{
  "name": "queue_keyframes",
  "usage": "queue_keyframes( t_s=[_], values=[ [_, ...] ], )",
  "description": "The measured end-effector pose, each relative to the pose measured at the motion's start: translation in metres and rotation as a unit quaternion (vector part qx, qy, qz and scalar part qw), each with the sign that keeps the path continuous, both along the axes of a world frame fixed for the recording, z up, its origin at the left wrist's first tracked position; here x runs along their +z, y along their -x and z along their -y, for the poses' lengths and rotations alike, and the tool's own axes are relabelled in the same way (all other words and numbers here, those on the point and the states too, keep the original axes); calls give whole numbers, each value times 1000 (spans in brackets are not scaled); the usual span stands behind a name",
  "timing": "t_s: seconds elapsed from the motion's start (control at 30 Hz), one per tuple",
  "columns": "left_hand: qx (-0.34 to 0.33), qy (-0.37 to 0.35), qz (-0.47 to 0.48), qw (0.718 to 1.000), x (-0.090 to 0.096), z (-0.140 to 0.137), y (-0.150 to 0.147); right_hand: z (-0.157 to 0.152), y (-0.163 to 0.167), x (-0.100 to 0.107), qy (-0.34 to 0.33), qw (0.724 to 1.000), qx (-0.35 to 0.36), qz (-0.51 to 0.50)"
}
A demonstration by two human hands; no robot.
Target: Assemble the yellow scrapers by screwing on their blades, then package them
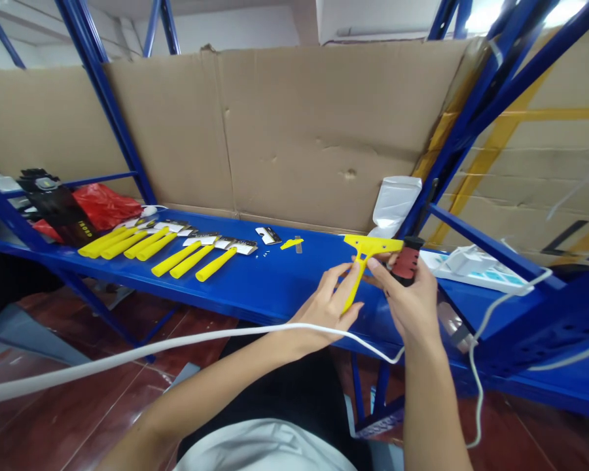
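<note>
My left hand [328, 299] is closed around the yellow handle of a scraper [366, 246], its wide flat head pointing up and away. My right hand [417, 304] grips a screwdriver [406, 260] with a red and black handle, its dark shaft tilted upward. The right thumb and fingertips reach the scraper's neck, close to the left fingers. On the blue shelf beyond lie a small yellow plate [291, 244], a thin greyish strip [298, 248], a black-and-white blade sleeve [267, 235] and a few tiny screws [265, 254].
Several yellow-handled scrapers [161, 243] lie in a row on the left of the blue shelf [260, 284]. Behind them are a black box [53, 203] and a red bag [105, 203]. A white tray [485, 273] stands right. A white cable [177, 350] crosses in front.
</note>
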State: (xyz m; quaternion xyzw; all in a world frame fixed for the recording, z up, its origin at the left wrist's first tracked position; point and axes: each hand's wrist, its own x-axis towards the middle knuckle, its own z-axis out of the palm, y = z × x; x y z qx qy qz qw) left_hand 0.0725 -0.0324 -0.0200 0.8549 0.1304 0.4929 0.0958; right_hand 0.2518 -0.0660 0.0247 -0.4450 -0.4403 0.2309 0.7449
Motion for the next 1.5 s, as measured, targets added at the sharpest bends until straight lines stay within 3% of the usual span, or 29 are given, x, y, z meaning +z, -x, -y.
queue_keyframes(
  t_s=[0.23, 0.43, 0.53, 0.7, 0.8, 0.9, 1.0, 1.07, 1.1, 1.17, 1.2, 1.33, 1.5],
  values=[
    [-41, 179, 87, 979, 1, -2, 0, -3, 9, 1, 8, 996, 38, 83],
    [-177, 384, 191, 886, 3, -11, -8, -4, 20, 2, 14, 996, 67, 60],
    [-201, 428, 206, 857, 8, -13, -9, -7, 21, -2, 22, 997, 54, 57],
    [-215, 460, 190, 840, 12, -18, -11, -9, 22, -5, 25, 996, 65, 47],
    [-228, 461, 137, 847, 12, -24, -10, -8, 21, -5, 39, 995, 64, 60],
    [-217, 393, 53, 892, 21, -41, -3, -10, 19, -5, 23, 995, 49, 81],
    [-199, 331, -45, 921, 40, -80, 10, -12, 16, -6, 14, 997, 50, 62],
    [-117, 294, -78, 946, 55, -117, 18, -12, 14, -5, 23, 997, 68, 33],
    [-33, 269, -102, 957, 61, -137, 21, -11, 13, -5, 23, 997, 75, 22],
    [161, 227, -202, 939, 69, -174, 26, -9, 12, -2, 10, 997, 77, 9],
    [206, 227, -221, 926, 70, -190, 27, -8, 12, -1, -2, 997, 73, 7],
    [280, 229, -262, 895, 56, -226, 29, -2, 13, 3, -40, 997, 66, 11],
    [284, 250, -310, 872, 37, -233, 27, 5, 17, 8, -66, 995, 67, 31]
  ],
)
